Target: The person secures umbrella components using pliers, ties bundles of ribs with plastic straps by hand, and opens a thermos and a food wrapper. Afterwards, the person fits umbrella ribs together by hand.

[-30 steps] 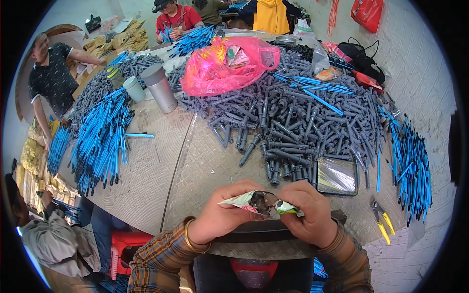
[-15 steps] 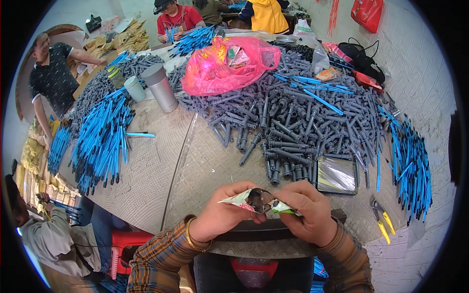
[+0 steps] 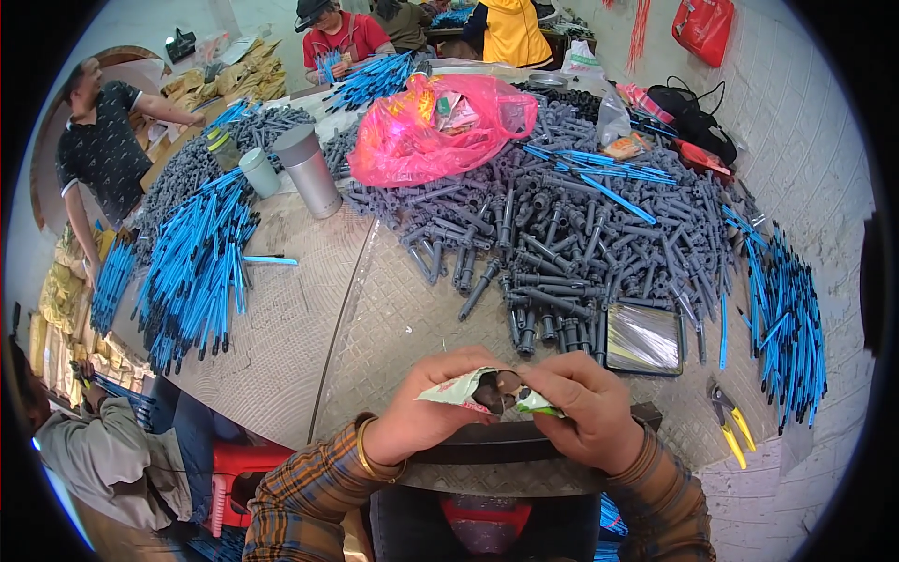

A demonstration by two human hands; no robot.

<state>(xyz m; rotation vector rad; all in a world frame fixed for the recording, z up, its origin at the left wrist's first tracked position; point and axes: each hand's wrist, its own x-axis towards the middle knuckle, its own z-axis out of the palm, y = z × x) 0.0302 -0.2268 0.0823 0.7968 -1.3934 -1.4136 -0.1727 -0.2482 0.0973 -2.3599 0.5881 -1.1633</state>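
Above the table's near edge, a small white-and-green packet [image 3: 451, 391] is held between my two hands. Its torn top gapes, and brown, rounded pieces show inside. My left hand [image 3: 433, 401] grips the packet's left side, fingers curled round behind it. On the other side my right hand [image 3: 585, 405] pinches the green corner between thumb and fingers. The fingers beneath the packet are partly hidden. Beyond my hands lies a big heap of grey plastic tube parts [image 3: 562, 234], and a flat box of thin silvery pins or wires [image 3: 644, 337] sits at its near side.
Yellow-handled pliers [image 3: 732, 429] lie right of my hands. Bundles of blue rods with black tips stand left [image 3: 201, 262] and right [image 3: 787, 328]. A pink plastic bag [image 3: 412, 140] rests on the heap beside a grey metal flask [image 3: 307, 171]. Several people are around the table.
The packet's opening has tilted slightly and shows more of the brown pieces. My right hand has shifted a little, while my left hand stays nearly in place.
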